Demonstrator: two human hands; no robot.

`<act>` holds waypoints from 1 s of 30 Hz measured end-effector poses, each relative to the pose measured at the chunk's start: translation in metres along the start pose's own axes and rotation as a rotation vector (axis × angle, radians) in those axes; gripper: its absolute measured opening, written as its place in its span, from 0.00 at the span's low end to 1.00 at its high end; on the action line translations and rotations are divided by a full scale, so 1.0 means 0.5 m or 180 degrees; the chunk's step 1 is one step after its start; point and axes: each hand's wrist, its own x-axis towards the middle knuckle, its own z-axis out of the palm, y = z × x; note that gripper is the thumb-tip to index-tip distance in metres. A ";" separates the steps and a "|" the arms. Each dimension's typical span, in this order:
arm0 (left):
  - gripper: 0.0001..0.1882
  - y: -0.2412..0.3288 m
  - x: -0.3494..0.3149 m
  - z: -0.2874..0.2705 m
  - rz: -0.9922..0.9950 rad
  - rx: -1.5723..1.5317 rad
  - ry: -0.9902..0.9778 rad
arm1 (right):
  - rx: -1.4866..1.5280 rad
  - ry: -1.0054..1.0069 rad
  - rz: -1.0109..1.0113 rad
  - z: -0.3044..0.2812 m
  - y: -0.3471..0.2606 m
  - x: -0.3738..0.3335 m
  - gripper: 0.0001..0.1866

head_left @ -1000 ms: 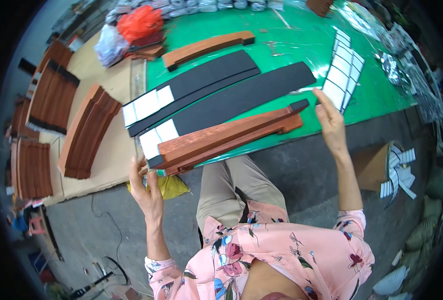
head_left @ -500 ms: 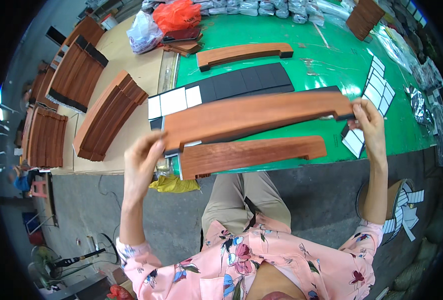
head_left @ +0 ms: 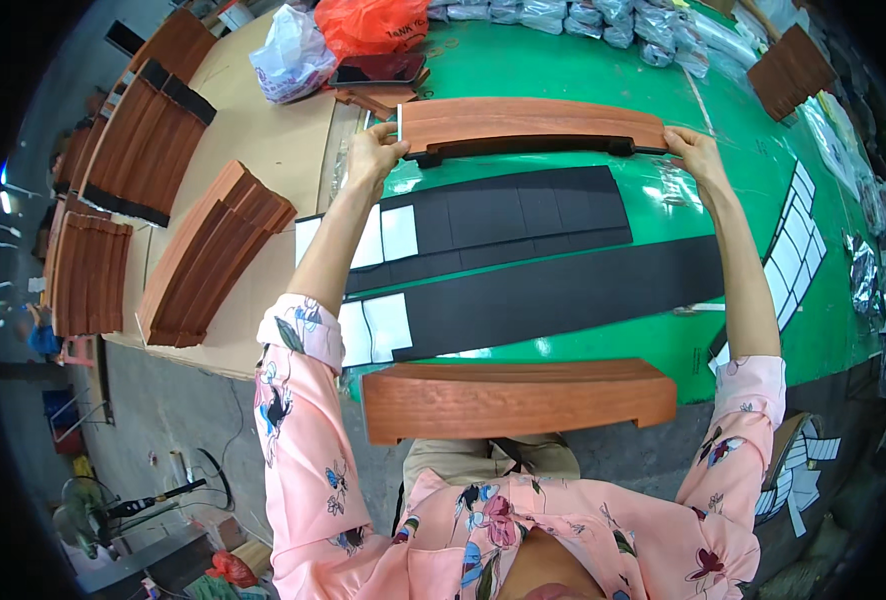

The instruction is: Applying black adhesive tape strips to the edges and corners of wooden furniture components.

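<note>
A long reddish-brown wooden piece [head_left: 533, 122], slightly curved with notched ends, lies level over the far part of the green table. My left hand [head_left: 375, 152] pinches its left end, and my right hand [head_left: 698, 157] grips the right end. Dark edging shows along its underside; the similar piece at that spot is hidden beneath it. Between my forearms lie a black sheet [head_left: 523, 210] scored into sections and a second black sheet [head_left: 563, 295], each with white rectangles at its left end. Another notched wooden piece [head_left: 523, 400] rests at the near table edge.
Stacked wooden pieces [head_left: 213, 255] stand on the tan board at left, with more stacks behind. A red plastic bag [head_left: 373, 25], a white bag [head_left: 291, 55] and a dark phone [head_left: 378, 69] sit at the back. White-gridded strips [head_left: 801, 255] lie at right; wrapped bundles [head_left: 613, 25] line the far edge.
Both hands have carried the wooden piece away from me, from above the black sheets to over the far wooden piece. The black sheets and the near piece now show more fully.
</note>
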 end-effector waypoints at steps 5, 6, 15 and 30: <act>0.21 -0.007 0.028 0.033 -0.0086 0.0299 0.0214 | -0.0070 0.0067 0.0207 0.029 0.043 0.073 0.17; 0.21 -0.014 0.032 0.036 -0.0068 0.0316 0.0210 | -0.0160 0.0120 0.0201 0.035 0.048 0.081 0.17; 0.21 -0.037 0.033 0.050 0.0094 0.0783 0.0018 | -0.0755 0.0209 0.0143 0.048 0.124 0.126 0.17; 0.16 0.030 -0.430 -0.237 0.1029 0.1114 -0.1015 | -0.0720 -0.0498 -0.0620 -0.110 -0.037 -0.274 0.13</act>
